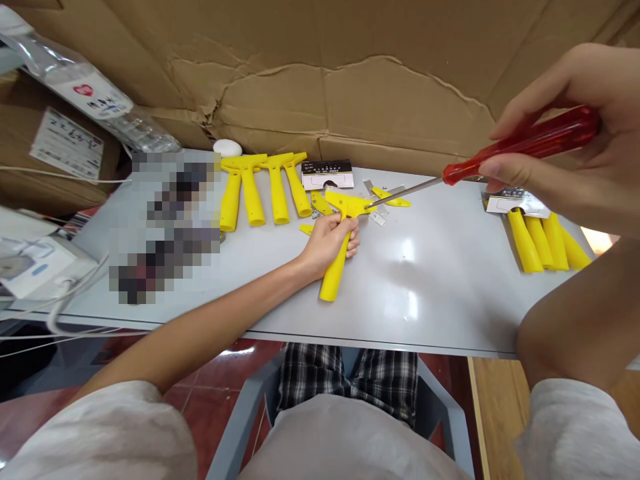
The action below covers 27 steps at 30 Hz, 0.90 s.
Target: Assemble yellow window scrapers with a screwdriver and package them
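My left hand (330, 243) is wrapped round a yellow plastic scraper (336, 275), near where its handle meets the wide head. In my right hand (565, 133) is a screwdriver (525, 145) with a clear red handle, gripped between thumb and fingers. Its metal shaft slants down to the left, and the tip meets the right part of the scraper's head. Behind that head lie a loose yellow plate (393, 198) and another yellow piece (321, 203). Small clear or metallic bits rest close by; their kind is hard to make out.
Several yellow scrapers (253, 193) stand in a row at the back left, by a white round object (227, 147). Packaged yellow handles (537, 240) lie at right. A black-and-white card (327, 176) leans near the cardboard wall (350, 87). A plastic bottle (90, 87) and white cables (75, 300) are left.
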{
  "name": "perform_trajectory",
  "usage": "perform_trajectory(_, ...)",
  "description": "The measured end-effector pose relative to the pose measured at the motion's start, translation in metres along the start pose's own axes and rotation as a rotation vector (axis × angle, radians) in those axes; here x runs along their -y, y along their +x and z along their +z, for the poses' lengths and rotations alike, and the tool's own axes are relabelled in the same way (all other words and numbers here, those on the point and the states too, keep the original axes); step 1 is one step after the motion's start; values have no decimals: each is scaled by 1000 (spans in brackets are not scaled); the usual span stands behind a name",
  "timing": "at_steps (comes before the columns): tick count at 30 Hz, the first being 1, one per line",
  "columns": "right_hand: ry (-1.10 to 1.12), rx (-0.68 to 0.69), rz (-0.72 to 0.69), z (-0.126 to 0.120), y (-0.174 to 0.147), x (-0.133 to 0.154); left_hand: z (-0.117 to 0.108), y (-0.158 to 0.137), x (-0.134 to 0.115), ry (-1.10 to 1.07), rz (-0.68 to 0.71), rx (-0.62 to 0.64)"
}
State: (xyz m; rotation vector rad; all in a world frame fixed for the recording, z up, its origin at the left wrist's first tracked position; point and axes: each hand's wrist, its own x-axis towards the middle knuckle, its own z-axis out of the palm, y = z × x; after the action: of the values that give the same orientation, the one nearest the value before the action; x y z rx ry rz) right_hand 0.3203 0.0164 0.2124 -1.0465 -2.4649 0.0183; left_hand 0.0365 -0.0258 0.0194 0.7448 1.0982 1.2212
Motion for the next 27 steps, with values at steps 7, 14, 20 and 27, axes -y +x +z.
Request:
perform_trajectory(7, -71, 25, -41, -2, 1, -9, 0, 0, 0, -7, -7, -2)
perform_trajectory(14, -8, 35, -18, -5, 0, 3, 0, 1, 0, -2, -7, -2)
perform_trajectory(20, -89, 15, -62, 3, 4, 0, 0, 2, -1, -18, -21, -24)
perform_trajectory(27, 3, 45, -56, -4, -2, 2, 0, 1, 1, 3, -8, -7)
